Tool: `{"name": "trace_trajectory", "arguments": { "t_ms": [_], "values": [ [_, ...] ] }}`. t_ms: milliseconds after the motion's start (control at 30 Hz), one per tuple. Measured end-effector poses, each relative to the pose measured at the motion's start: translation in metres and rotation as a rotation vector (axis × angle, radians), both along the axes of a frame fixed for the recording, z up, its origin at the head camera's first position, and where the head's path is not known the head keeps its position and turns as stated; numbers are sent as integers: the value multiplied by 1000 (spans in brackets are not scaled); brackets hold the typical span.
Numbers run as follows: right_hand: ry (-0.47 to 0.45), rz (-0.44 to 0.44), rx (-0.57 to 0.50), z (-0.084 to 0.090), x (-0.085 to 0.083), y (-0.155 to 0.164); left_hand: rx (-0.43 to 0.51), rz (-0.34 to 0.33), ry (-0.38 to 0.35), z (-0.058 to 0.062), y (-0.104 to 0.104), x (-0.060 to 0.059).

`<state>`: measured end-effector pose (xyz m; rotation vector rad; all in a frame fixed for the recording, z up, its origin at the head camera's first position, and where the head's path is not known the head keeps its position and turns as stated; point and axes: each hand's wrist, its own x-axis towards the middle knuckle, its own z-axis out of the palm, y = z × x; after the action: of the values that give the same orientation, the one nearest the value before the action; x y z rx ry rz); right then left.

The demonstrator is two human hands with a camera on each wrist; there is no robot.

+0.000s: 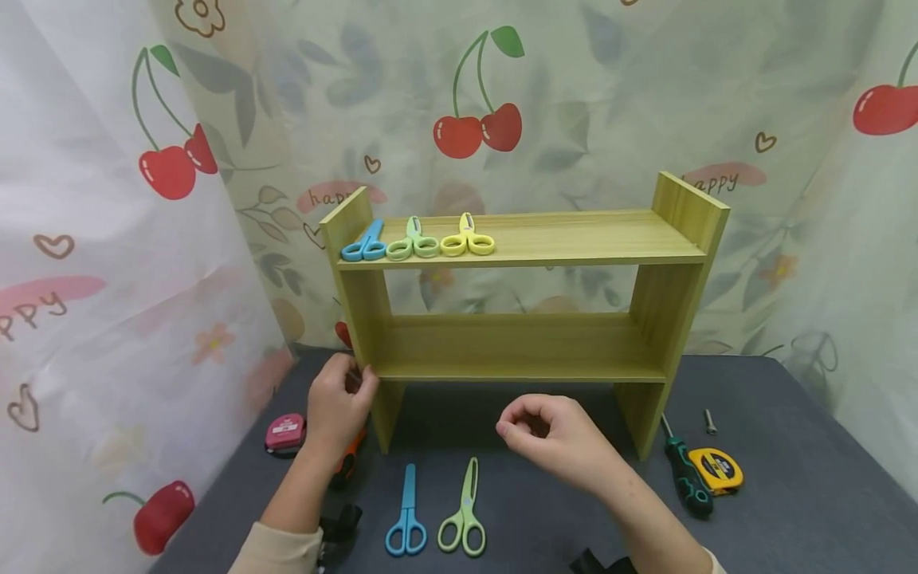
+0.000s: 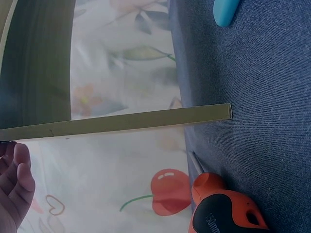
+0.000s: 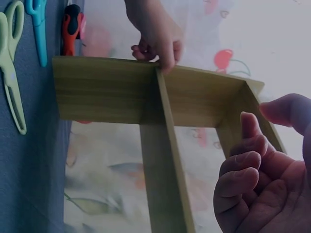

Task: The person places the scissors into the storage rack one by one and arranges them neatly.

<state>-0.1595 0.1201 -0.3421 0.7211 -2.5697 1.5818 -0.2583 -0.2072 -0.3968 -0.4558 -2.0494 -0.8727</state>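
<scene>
A two-tier wooden shelf [image 1: 516, 368] stands on the dark table. My left hand [image 1: 340, 406] holds the front edge of its left side panel, level with the lower board; in the right wrist view a digit of the left hand [image 3: 158, 34] reaches onto that edge. My right hand [image 1: 562, 438] hovers before the shelf with loosely bent fingers and nothing in them. Blue scissors [image 1: 406, 510] and green scissors [image 1: 464, 514] lie in front. On the top board rest blue scissors [image 1: 367, 243], green scissors [image 1: 412, 241] and yellow scissors [image 1: 468, 237], side by side at the left.
Right of the shelf lie a green-black screwdriver [image 1: 688, 474], a yellow tape measure [image 1: 717, 470] and a bolt [image 1: 710, 422]. A pink tape measure [image 1: 285, 433] and an orange-black handled tool [image 2: 218, 208] lie at the left. A cherry-printed curtain [image 1: 574, 104] hangs behind.
</scene>
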Motion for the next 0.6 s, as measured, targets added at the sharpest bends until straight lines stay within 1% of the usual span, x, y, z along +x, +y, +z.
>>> {"name": "trace_trajectory", "arguments": {
  "t_ms": [100, 200, 433, 600],
  "values": [
    [-31, 8, 7, -3, -1, -3, -1, 2, 1, 0, 0, 0],
    [-42, 24, 16, -7, -2, -7, -3, 4, 1, 0, 0, 0],
    [-32, 33, 43, -16, -4, -16, -6, 8, 0, 0, 0, 0],
    [-31, 73, 53, -22, -5, -20, -9, 11, -2, 0, 0, -1]
  ]
}}
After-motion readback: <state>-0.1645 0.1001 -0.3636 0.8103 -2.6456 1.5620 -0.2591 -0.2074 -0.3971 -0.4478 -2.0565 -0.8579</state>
